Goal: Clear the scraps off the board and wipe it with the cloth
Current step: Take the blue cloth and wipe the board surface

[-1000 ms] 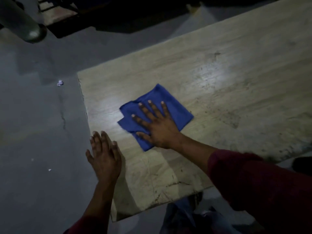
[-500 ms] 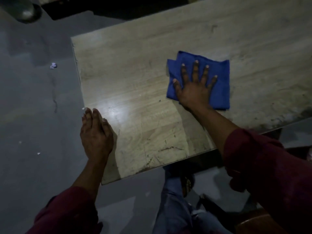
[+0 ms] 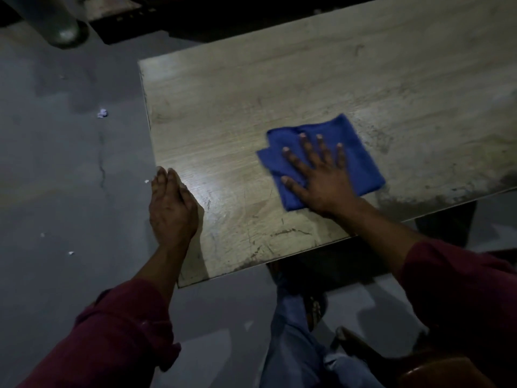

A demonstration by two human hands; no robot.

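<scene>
1. Since half a second ago the blue cloth (image 3: 321, 161) has slid with the right hand (image 3: 321, 177) toward the near edge of the board (image 3: 251, 113); a second ago it lay near the board's left end.
2. The right hand lies palm-down on the cloth, its fingers (image 3: 306, 148) spread wide and flat, pressing the fabric onto the wood rather than closing round it.
3. The cloth, folded and a little rumpled at its far left corner, shows on every side of the fingers; its edges look blurred.
4. The left hand (image 3: 172, 208) rests flat at the board's left edge, fingers straight and together, gripping nothing, well apart from the cloth.
5. The board's surface is pale wood grain, scratched near the front edge and darkly smudged along the near right side.
6. On the grey floor (image 3: 56, 177) to the left lie small white scraps (image 3: 102, 113), one just beside the left fingertips.
7. Both sleeves (image 3: 120, 331) are dark red.
</scene>
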